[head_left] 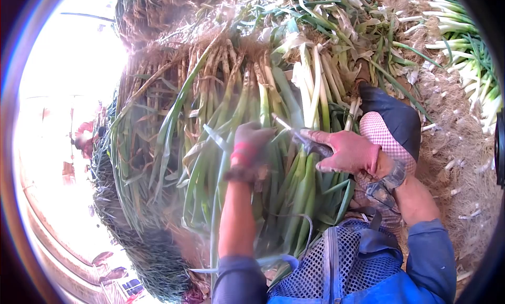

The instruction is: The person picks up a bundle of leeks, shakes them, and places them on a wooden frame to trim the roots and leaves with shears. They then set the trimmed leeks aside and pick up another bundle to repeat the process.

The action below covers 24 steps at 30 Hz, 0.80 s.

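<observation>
Fingers of the blurred left hand (pixel 252 141) curl inward, and whether they hold anything cannot be told; those of the right hand (pixel 348 150) grasp a grey tool (pixel 316 147). A broad pile of green onions (pixel 242 104) lies beneath both hands, a smaller white-stemmed stack (pixel 476 67) farther right. The tool's pale tip (pixel 282 122) ends near the left hand.

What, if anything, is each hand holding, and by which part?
The right hand appears to hold a thin tool by its darker end, the pale tip jutting out. The left hand is blurred; its hold cannot be told.
</observation>
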Tool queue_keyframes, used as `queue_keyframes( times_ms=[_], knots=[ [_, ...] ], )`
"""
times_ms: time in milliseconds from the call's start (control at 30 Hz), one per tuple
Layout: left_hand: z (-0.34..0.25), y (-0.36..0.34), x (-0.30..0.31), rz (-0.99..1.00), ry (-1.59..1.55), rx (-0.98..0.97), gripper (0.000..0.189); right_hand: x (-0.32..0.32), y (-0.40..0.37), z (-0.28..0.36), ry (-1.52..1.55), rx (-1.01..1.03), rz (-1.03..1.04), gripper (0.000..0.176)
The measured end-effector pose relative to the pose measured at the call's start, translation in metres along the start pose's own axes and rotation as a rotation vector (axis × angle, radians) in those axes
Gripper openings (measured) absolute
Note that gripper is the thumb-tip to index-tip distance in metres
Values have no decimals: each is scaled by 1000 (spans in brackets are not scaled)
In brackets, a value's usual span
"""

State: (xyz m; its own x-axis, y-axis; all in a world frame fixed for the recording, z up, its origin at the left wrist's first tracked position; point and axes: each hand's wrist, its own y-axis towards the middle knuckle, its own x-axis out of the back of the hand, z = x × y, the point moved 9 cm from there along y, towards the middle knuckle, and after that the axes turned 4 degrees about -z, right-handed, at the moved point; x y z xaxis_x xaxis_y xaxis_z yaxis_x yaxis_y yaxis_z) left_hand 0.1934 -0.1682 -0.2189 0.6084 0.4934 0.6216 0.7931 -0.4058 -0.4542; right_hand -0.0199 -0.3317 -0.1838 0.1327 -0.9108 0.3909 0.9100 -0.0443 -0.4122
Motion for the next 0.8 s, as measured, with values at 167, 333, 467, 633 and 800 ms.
queue_keyframes(
  times_ms=[167,333,467,633,800],
  knots=[
    [9,1,2,0,-299,73,15,1,9,4,-87,75,-65,85],
    [23,12,-1,50,-402,115,29,7,11,11,-101,-21,-16,89],
    [-1,-4,-1,-40,172,-131,49,11,7,9,-91,40,-78,84],
    [-48,-20,-12,-164,967,-235,37,10,-2,7,-119,63,-98,84],
    [-36,14,10,49,346,-194,29,-4,-10,0,4,37,29,90]
  ],
)
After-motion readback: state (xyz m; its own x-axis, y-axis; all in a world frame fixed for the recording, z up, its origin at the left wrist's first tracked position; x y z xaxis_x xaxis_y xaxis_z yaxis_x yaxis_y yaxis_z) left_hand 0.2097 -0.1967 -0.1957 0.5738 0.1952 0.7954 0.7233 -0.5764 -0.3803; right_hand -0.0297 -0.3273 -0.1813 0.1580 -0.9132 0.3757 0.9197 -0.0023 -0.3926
